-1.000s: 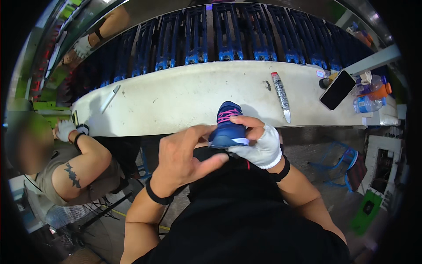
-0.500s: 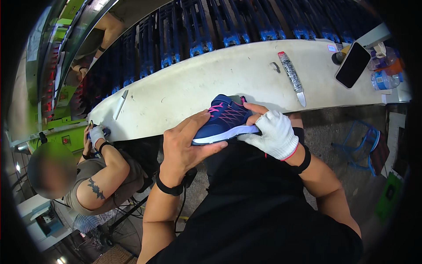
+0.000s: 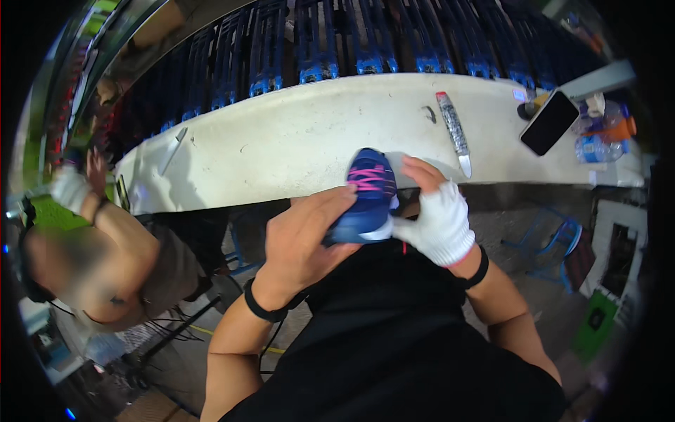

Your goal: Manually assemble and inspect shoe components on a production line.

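Observation:
A navy sneaker [image 3: 365, 207] with pink laces and a pale sole is held over the table's near edge, its toe toward me. Bare, my left hand [image 3: 306, 228] grips it from the left, fingers on the upper near the laces and thumb low by the toe. On the other side is my right hand [image 3: 444, 219], in a white glove with bare fingertips. Its fingers are spread; the thumb lies against or very near the sole, and I cannot tell if it touches.
On the white table [image 3: 281, 141] lie a knife [image 3: 453, 133] with a wrapped handle, a slim pale tool [image 3: 172, 151] and a phone [image 3: 550, 123]. Plastic bottles [image 3: 598, 149] stand at the right. Blue racks [image 3: 320, 53] run behind. A co-worker [image 3: 151, 260] is at the left.
The sneaker has turned from toe-left to toe toward me. My right hand has opened its fingers off the heel. The co-worker's hands have moved left, and the whole view has shifted.

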`<state>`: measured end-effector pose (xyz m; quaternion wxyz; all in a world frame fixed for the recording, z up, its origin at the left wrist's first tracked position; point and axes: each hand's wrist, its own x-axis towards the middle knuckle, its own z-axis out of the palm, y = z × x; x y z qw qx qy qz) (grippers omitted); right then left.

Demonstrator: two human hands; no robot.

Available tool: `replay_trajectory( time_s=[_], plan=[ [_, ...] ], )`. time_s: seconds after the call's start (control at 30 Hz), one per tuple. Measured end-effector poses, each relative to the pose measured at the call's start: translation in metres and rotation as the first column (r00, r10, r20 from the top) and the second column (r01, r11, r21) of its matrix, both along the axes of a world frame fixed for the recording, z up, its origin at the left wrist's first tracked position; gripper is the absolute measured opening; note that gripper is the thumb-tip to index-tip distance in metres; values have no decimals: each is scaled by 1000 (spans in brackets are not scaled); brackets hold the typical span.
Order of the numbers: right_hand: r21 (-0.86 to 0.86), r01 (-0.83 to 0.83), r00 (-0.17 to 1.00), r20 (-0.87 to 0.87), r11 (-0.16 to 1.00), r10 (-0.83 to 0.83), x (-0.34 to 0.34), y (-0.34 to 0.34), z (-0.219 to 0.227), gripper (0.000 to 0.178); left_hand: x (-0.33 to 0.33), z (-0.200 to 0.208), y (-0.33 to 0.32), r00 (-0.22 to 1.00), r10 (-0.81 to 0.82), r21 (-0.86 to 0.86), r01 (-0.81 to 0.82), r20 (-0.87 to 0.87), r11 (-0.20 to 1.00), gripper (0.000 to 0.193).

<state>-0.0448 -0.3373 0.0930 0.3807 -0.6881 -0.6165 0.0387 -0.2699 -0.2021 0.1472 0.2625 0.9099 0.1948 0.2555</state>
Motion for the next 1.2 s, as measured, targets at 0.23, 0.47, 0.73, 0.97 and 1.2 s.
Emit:
replay_trajectory(
  time_s=[0.23, 0.47, 0.73, 0.97, 1.2],
  plan=[
    [184, -221, 969, -68, 958, 237, 10, 4, 58, 85, 33, -40, -31, 964, 29, 160, -74, 265, 984, 49],
    [82, -185, 977, -95, 979, 193, 4, 0, 58, 80, 23, -51, -30, 932, -68, 96, 36, 357, 995, 34],
    [103, -401, 900, -138, 910, 412, 21, 14, 57, 69, 27, -60, -7, 872, -241, 29, 253, 426, 967, 31],
    [120, -496, 844, -168, 860, 510, 23, 11, 56, 57, 26, -54, 15, 911, -302, -153, 354, 282, 923, 41],
    [273, -536, 719, -349, 799, 601, 22, 11, 38, 66, 14, -63, 8, 933, -298, -247, 342, 201, 906, 37]
  ],
)
